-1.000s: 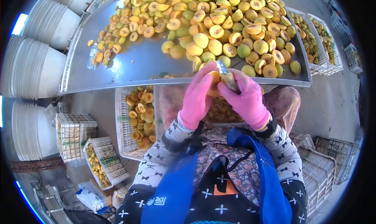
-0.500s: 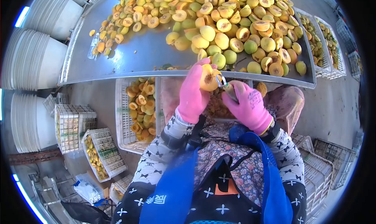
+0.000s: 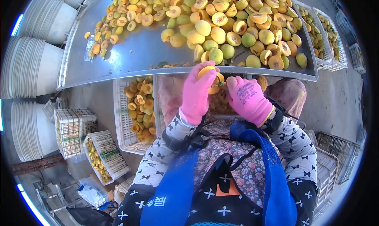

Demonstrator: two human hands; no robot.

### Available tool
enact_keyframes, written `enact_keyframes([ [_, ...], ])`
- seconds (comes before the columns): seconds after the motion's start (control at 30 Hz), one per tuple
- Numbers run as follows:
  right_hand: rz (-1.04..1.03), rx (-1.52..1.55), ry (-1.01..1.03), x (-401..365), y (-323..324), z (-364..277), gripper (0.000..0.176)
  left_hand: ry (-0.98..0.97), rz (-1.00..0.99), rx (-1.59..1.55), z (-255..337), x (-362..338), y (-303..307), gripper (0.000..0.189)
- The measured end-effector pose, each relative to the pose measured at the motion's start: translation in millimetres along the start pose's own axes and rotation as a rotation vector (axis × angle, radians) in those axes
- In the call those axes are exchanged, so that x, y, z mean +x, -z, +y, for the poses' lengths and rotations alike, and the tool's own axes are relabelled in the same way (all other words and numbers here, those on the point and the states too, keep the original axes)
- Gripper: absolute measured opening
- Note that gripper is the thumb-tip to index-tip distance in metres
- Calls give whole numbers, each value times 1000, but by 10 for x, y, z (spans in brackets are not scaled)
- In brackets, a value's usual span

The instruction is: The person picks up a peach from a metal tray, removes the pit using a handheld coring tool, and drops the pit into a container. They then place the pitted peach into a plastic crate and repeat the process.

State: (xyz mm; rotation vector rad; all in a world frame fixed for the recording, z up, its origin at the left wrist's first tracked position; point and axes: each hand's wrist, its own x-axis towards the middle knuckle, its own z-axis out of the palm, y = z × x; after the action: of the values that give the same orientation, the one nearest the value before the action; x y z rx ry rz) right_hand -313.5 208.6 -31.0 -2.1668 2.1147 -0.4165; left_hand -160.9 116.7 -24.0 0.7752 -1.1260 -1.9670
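My left hand [image 3: 196, 95], in a pink glove, holds a yellow fruit half [image 3: 205, 71] just below the near edge of the metal table [image 3: 138, 72]. Against its right side shows another cut piece of fruit [image 3: 215, 86]. My right hand [image 3: 248, 98], also gloved in pink, is closed close beside that piece, its fingertips around the handle of a small tool that is mostly hidden. Many whole and halved yellow-green fruits [image 3: 218, 35] lie piled on the table beyond both hands.
A white crate [image 3: 123, 125] of fruit halves stands below the table at left. Further crates [image 3: 104, 157] are at the lower left, more [image 3: 328, 60] at the upper right. A clear bottle [image 3: 89, 48] lies on the table. Stacked white tubs [image 3: 47, 64] line the left side.
The fruit in my left hand has turned and now shows as separate pieces. My right hand has rotated and moved slightly, and the tool's metal loop is no longer plainly visible.
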Motion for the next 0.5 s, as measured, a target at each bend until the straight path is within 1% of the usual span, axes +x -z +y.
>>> enact_keyframes([
  [0.03,-16,19,-4,-9,-40,-7,23,-91,-18,125,-57,13,52,31],
  [0.07,-28,164,-36,-15,-60,-33,23,-181,-35,248,-146,32,119,31],
  [0.13,-46,453,-107,-9,-97,-123,22,-177,-5,267,-141,35,97,31],
  [0.17,-23,516,-144,-6,-158,-159,21,-79,45,161,-119,23,66,31],
  [0.2,-65,534,-152,-4,-153,-155,21,16,97,54,-94,15,40,31],
  [0.27,-151,579,-164,18,-147,-165,22,-133,22,262,-152,12,154,30],
  [0.3,-101,569,-154,17,-169,-185,22,-204,-23,369,-136,11,166,30],
  [0.4,57,479,-139,29,-203,-190,24,-100,107,101,-78,19,14,29],
  [0.47,158,392,-128,57,-224,-225,25,-201,122,207,-115,66,13,29],
  [0.5,149,369,-122,68,-219,-236,23,-204,127,201,-100,64,11,29],
])
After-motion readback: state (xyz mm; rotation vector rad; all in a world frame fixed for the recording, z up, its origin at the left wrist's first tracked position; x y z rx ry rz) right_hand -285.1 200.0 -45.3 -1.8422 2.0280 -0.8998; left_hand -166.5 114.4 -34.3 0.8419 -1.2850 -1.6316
